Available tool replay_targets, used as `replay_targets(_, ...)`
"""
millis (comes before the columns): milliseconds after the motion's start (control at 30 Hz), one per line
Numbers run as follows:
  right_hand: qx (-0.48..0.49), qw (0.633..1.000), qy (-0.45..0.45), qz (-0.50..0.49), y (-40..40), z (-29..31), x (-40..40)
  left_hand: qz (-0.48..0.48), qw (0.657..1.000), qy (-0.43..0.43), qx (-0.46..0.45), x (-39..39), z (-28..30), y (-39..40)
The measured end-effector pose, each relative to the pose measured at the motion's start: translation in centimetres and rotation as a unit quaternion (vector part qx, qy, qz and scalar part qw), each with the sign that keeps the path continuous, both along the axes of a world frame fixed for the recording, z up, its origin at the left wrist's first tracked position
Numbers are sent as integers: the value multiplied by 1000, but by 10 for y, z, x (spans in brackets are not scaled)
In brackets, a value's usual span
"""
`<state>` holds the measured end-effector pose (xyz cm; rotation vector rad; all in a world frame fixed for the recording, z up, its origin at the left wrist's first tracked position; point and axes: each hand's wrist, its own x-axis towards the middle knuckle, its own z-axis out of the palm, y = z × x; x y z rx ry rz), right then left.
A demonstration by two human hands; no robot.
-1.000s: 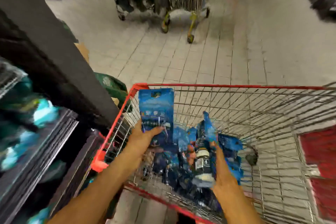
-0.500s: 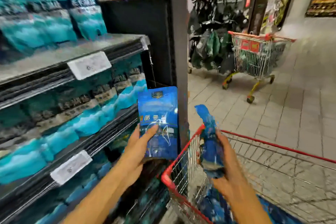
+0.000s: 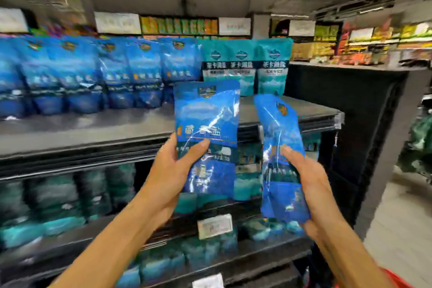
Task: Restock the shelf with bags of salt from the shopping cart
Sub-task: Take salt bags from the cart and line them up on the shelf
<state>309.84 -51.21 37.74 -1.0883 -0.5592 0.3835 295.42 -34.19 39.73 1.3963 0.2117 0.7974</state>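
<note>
My left hand (image 3: 170, 173) grips a blue salt bag (image 3: 208, 124) by its lower half, held upright facing me in front of the dark shelf (image 3: 93, 131). My right hand (image 3: 308, 184) holds a second blue salt bag (image 3: 279, 138), turned edge-on and tilted slightly left. Both bags hover just in front of the top shelf's front edge. A row of matching blue bags (image 3: 112, 72) stands at the back of that shelf, set back from its edge. The shopping cart shows only as a red rim corner (image 3: 395, 278) at the bottom right.
Teal salt bags (image 3: 245, 63) stand right of the blue row on the same shelf, and more fill the lower shelves (image 3: 58, 201). White price tags (image 3: 215, 225) hang on shelf edges. The black end panel (image 3: 364, 138) closes the shelf on the right; aisle floor lies beyond.
Both hands have lifted the two blue bags from the cart up to the top shelf's height. The view has swung from the cart and aisle to face the shelf.
</note>
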Motion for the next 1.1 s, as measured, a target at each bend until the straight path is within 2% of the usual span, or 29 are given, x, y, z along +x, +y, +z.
replay_targets(200, -3, 991, -132, -10, 107, 74, -26, 155, 987, -3, 27, -78, 59, 75)
replay_targets(300, -28, 982, -179, 51, 167, 103, -44, 188, 982, 23, 9, -120, 81, 122)
replay_targets(567, -26, 961, -206, 184, 335, 134, -108, 235, 971, 31, -3, -213, 112, 261)
replay_targets(733, -60, 960, -182, 206, 415, 128, -152, 239, 971, 23, -15, -243, 110, 333)
replay_targets(933, -71, 965, -182, 176, 474, 132, -179, 235, 969, 68, 7, -242, 103, 387)
replay_targets(1000, -104, 954, -241, 145, 482, 126, -180, 214, 974, 76, 18, -240, 100, 399)
replay_targets(1033, -140, 937, -297, 121, 484, 123, -178, 207, 973, 93, 36, -241, 99, 404)
replay_targets(1100, -205, 889, -403, 76, 486, 117, -175, 226, 947, 196, 118, -248, 99, 412)
